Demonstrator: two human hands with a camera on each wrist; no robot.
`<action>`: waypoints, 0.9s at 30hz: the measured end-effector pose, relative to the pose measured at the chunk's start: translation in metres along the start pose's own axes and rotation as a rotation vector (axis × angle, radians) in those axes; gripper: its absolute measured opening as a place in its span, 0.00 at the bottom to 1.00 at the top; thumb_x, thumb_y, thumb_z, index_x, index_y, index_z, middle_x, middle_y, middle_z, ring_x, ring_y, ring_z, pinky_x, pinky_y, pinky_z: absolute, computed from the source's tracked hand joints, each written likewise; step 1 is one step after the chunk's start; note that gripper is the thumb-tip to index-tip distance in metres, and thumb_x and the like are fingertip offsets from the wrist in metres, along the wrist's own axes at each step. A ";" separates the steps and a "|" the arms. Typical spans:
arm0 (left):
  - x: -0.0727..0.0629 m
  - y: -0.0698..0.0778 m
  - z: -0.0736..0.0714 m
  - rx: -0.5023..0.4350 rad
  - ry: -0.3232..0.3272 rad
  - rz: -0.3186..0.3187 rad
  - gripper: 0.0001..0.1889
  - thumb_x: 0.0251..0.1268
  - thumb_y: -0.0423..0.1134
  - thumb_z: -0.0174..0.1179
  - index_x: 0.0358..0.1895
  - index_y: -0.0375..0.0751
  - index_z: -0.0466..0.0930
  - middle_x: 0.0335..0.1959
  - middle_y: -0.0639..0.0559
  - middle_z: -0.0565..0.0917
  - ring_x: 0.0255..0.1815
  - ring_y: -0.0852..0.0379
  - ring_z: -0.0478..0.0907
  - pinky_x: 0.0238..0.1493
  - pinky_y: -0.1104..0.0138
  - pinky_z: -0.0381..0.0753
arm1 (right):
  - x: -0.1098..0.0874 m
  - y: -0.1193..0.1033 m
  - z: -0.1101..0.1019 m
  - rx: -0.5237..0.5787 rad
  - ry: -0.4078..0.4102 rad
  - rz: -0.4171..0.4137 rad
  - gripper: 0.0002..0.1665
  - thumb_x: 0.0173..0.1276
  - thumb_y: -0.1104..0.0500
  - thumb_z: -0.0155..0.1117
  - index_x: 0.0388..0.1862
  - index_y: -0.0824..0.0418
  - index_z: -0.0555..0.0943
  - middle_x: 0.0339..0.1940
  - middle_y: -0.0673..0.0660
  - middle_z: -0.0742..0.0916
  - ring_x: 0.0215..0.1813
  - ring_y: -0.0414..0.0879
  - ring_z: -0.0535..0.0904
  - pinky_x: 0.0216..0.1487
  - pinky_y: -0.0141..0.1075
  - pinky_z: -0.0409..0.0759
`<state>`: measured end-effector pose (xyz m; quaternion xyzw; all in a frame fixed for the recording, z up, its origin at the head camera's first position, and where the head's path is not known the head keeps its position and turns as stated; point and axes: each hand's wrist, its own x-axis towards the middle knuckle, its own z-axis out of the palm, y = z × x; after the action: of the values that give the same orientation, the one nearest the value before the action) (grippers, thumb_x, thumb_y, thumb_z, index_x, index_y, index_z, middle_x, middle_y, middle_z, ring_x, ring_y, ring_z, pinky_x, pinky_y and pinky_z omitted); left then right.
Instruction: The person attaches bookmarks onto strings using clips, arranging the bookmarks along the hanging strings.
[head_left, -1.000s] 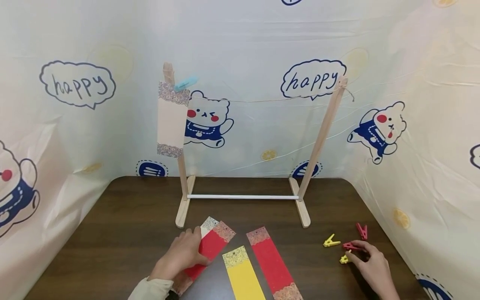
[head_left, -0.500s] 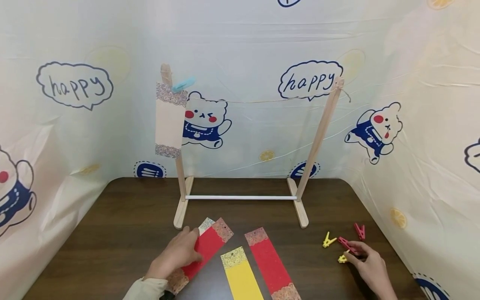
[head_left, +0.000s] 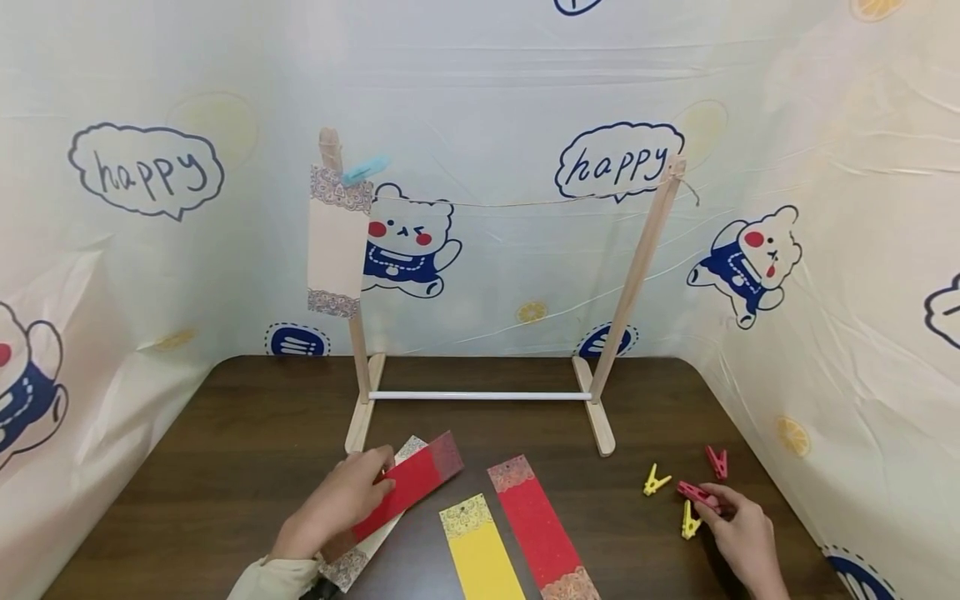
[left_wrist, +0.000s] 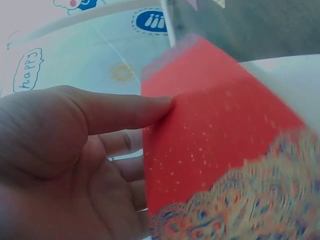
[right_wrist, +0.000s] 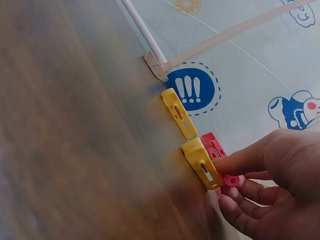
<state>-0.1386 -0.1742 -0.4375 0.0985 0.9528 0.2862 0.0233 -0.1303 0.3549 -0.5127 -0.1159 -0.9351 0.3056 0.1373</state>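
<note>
My left hand [head_left: 337,500] pinches a red paper strip [head_left: 416,483] with lace-patterned ends. In the left wrist view the thumb lies over the strip's face and the other fingers are partly hidden behind it. Beneath it on the table is a white strip [head_left: 371,550] with patterned ends. At the right, my right hand [head_left: 746,537] pinches a red clothespin [head_left: 692,492] between thumb and fingers. Close by lie a yellow clothespin [head_left: 690,522], a second yellow one [head_left: 655,481] and another red clothespin [head_left: 717,462]. The right wrist view shows the nearer yellow clothespin [right_wrist: 201,164] overlapping the gripped one.
A wooden stand [head_left: 637,275] with a string [head_left: 495,204] and a white crossbar [head_left: 480,396] stands behind. From its left end hangs a white strip [head_left: 335,254] under a blue clothespin [head_left: 365,171]. A yellow strip [head_left: 483,550] and a second red strip [head_left: 542,529] lie front centre.
My left hand has lifted and turned the red strip, baring more of the white one below. My right hand's red clothespin has turned, and both yellow clothespins have shifted.
</note>
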 end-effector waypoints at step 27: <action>0.003 0.002 -0.023 -0.097 0.177 0.030 0.11 0.59 0.29 0.70 0.32 0.43 0.75 0.24 0.55 0.79 0.24 0.61 0.73 0.25 0.69 0.76 | -0.005 -0.012 -0.004 0.288 0.219 0.117 0.24 0.78 0.51 0.54 0.64 0.62 0.67 0.53 0.66 0.85 0.38 0.20 0.73 0.34 0.14 0.70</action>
<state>-0.1434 -0.1849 -0.4170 0.0856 0.9346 0.3398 -0.0603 -0.1257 0.3456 -0.5034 -0.1817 -0.8527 0.4293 0.2357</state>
